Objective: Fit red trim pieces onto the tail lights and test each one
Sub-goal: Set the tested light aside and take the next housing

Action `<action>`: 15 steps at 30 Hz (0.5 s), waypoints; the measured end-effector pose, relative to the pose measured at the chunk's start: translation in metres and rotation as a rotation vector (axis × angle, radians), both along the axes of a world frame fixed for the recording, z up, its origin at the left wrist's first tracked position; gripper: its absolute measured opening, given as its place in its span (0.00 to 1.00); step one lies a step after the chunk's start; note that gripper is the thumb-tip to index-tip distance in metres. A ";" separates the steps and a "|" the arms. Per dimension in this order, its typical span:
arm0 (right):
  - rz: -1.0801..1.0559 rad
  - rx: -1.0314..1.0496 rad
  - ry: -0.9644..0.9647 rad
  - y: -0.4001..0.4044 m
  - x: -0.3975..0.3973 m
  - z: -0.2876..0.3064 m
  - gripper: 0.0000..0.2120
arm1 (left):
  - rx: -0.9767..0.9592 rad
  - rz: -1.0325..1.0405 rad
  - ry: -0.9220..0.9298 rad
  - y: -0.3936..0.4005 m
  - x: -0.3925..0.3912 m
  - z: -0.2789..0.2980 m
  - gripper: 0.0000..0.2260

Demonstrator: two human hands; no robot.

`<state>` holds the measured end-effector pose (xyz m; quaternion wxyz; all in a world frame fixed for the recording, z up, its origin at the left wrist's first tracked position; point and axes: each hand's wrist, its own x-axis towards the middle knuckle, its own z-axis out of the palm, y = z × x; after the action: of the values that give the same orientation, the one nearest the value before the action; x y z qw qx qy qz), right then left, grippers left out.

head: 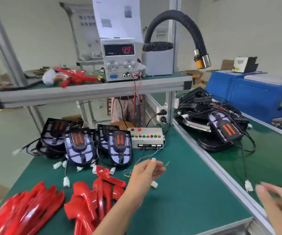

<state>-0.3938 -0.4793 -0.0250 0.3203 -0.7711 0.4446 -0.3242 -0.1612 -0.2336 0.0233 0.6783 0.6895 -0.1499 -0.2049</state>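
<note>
Head view. Your left hand [148, 170] hovers over the middle of the green worktop [179, 192], just in front of the test box [147, 138]. Its fingers are loosely extended near the thin loose wires [147, 157] trailing from the box; whether a wire is pinched cannot be told. Your right hand [279, 202] is at the right edge of the worktop, over the aluminium rail [221, 170]. It is blurred, fingers spread, holding nothing visible.

The red trim pieces [92, 197] lie heaped at the front left corner of the worktop, with a single piece [109, 177] just behind the heap. The tail lights [120, 148] stand in a row toward the rear left, beside the test box, with no trim on them and their white connectors [66, 181] lying loose in front. A second pile of tail lights [225, 128] sits on the adjoining bench past the rail. The power supply [120, 60] on the upper shelf reads about 12.

Hazards, as judged from this position:
- The bare wire ends lie close together; touching them together with the supply live may cause a short.
- Tangled leads invite plugging in the wrong connector.
- Pulling a trim piece from the heap may scratch or spill the others.
</note>
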 end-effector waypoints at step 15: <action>0.777 0.053 0.083 0.135 0.281 0.023 0.12 | 0.728 0.608 -0.341 0.092 0.130 0.008 0.26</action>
<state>-0.1127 -0.3445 -0.0017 0.4206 -0.8860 0.1403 -0.1359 -0.0315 -0.1420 0.0311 0.3886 0.9175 0.0304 0.0785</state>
